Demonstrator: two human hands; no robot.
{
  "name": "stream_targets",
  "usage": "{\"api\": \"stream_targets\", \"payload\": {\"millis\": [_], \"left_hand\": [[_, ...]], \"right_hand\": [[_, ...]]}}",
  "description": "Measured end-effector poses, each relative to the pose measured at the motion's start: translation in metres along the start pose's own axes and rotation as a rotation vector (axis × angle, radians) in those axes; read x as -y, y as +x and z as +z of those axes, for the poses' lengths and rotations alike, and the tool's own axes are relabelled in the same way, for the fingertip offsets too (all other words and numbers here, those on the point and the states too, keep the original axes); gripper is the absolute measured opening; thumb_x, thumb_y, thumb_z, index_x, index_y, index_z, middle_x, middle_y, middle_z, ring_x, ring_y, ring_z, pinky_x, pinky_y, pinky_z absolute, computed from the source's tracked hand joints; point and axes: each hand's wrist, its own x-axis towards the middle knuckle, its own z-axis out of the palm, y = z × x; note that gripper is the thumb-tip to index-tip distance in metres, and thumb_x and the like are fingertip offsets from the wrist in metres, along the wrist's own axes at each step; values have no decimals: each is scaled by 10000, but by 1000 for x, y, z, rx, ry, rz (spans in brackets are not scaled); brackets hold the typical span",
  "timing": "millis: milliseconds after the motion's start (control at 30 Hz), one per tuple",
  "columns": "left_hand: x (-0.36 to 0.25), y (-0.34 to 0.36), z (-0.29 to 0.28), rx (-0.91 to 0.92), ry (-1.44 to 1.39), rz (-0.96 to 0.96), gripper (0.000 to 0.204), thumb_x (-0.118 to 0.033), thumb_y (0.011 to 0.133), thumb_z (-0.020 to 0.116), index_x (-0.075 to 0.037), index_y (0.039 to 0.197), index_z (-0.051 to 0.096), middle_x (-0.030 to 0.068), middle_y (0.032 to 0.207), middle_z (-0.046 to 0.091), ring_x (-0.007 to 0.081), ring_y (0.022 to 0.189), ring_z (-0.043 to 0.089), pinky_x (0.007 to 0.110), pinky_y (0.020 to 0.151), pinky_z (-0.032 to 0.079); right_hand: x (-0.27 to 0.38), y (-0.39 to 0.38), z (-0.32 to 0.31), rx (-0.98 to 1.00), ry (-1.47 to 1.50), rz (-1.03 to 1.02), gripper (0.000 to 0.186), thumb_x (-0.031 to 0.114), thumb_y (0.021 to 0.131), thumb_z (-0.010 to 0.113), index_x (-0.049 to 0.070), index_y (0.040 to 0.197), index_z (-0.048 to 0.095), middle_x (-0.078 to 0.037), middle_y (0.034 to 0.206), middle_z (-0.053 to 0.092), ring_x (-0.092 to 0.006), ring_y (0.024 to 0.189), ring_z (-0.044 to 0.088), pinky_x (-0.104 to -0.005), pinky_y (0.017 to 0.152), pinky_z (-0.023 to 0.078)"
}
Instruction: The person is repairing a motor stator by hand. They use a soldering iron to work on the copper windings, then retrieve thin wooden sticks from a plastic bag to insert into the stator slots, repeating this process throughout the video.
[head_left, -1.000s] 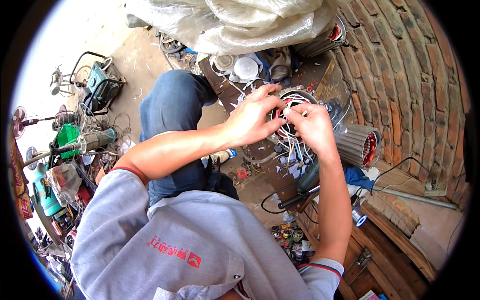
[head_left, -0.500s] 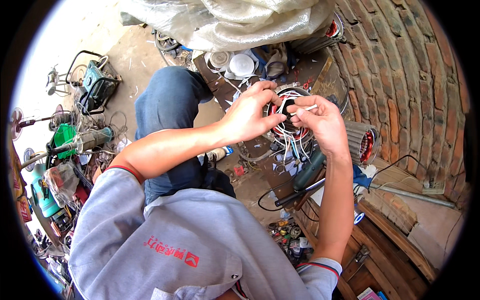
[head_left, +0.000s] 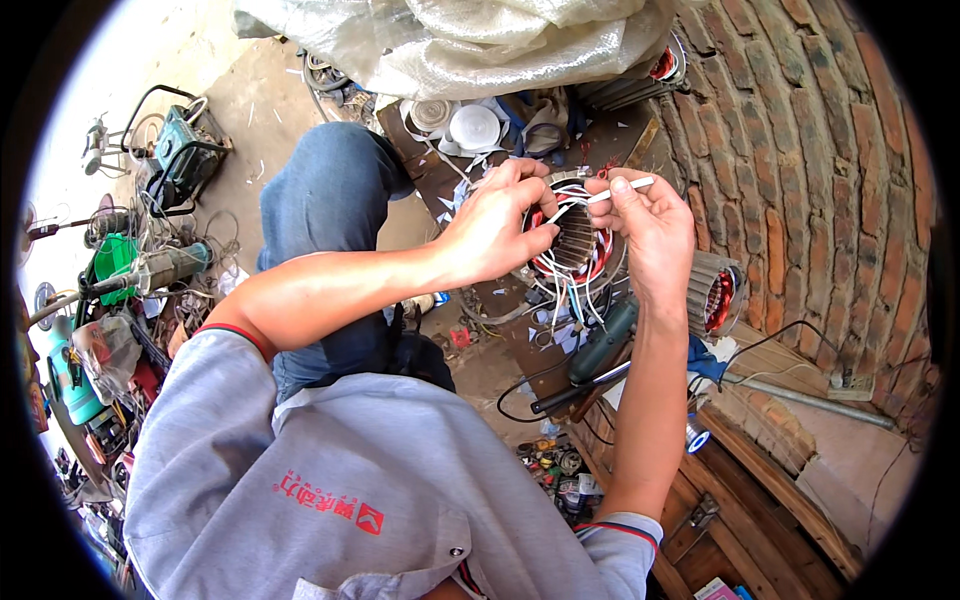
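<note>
Clearly, we see the left hand (head_left: 492, 225) half curled at the left rim of a round motor stator (head_left: 578, 242) with red windings and a ribbed metal bore, its thumb and fingers slightly parted near the white wires; we cannot tell whether it grips one. The right hand (head_left: 650, 228) has thumb and forefinger pinched together on a thin white tube (head_left: 642, 185), held slanting over the stator's right edge. We find the stator between both hands, on a dark brown board (head_left: 618, 143), its bore facing up toward us and several thin white wires (head_left: 575, 295) hanging over its near side. Just right of it lies a grey ribbed metal housing (head_left: 700, 282) with red windings inside; nearer us rests a dark green cylindrical tool (head_left: 606, 342), and beyond the left hand sit two round white rolls of tape (head_left: 474, 128).
</note>
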Motion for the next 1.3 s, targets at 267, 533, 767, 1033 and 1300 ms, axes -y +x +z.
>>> {"api": "stream_targets", "payload": {"millis": [267,533,767,1033,1300], "left_hand": [[1,1,1,8,16,16,226,-159,802,739,-53,978,644,223,1336,526,417,1240,513,468,1054,431],[1,0,0,2,0,43,230,-150,794,739,-60,987,653,223,1325,529,417,1235,517,470,1053,431],[1,0,-1,18,-13,29,215,-119,801,774,-54,966,652,215,1334,514,366,1255,519,429,1056,434],[4,-1,1,11,-32,21,230,-131,814,776,-64,1018,692,209,1333,515,360,1249,521,425,1052,438],[6,-1,3,-12,-34,5,225,-162,842,779,-62,1032,710,204,1336,523,352,1254,520,429,1056,429]], "right_hand": [[-2,2,2,43,7,49,172,101,1010,629,-44,1101,645,-145,982,746,-120,777,682,-247,683,565],[-8,-3,-2,28,-72,110,194,132,974,699,-39,1064,688,-71,890,722,-111,741,678,-230,644,552],[-9,-5,2,1,-9,111,176,105,976,686,-41,1074,689,-68,890,719,-118,762,693,-235,669,569],[-5,-2,-4,69,-75,103,164,62,975,666,-39,1103,687,-94,948,734,-142,810,713,-260,735,594],[-2,-2,-3,80,-49,140,142,48,976,656,-38,1085,687,-99,955,736,-143,825,717,-258,754,597]]}}
